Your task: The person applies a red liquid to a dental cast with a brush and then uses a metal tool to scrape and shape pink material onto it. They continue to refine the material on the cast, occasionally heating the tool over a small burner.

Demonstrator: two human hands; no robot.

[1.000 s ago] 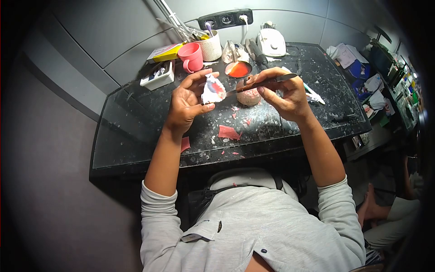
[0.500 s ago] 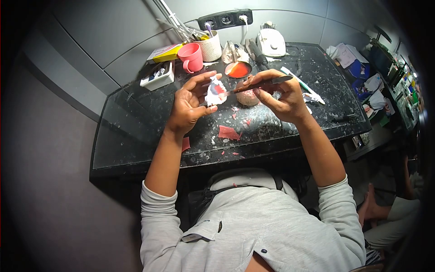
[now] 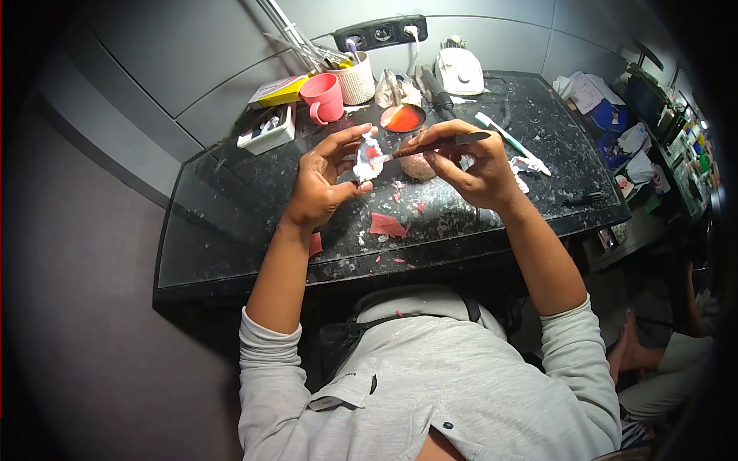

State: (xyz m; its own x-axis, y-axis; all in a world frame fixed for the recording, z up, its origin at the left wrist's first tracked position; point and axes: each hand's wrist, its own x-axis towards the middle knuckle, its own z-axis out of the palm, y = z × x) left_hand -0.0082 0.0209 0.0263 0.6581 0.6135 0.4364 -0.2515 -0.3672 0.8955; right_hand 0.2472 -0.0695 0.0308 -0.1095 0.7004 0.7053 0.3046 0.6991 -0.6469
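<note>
A small white piece with a pink-red patch (image 3: 367,163) is held upright between the thumb and fingers of my left hand (image 3: 321,178). My right hand (image 3: 470,165) grips a slim tool with a brown handle (image 3: 430,146) and a dark, broad rear end. The tool's front tip reaches the right side of the white piece and appears to touch it. Beneath the tool, a round pinkish object (image 3: 417,167) sits on the black table, partly hidden by my right hand. Behind it lies a dish of red-orange material (image 3: 403,117).
The black table (image 3: 231,223) carries a pink mug (image 3: 323,98), a white tray (image 3: 269,131), a white device (image 3: 460,71), a toothbrush-like green and white item (image 3: 511,142) and pink sheet scraps (image 3: 388,224). Another person's leg (image 3: 632,349) shows at lower right.
The white piece has turned slightly in my left hand and looks narrower. My right hand and the tool have shifted slightly left.
</note>
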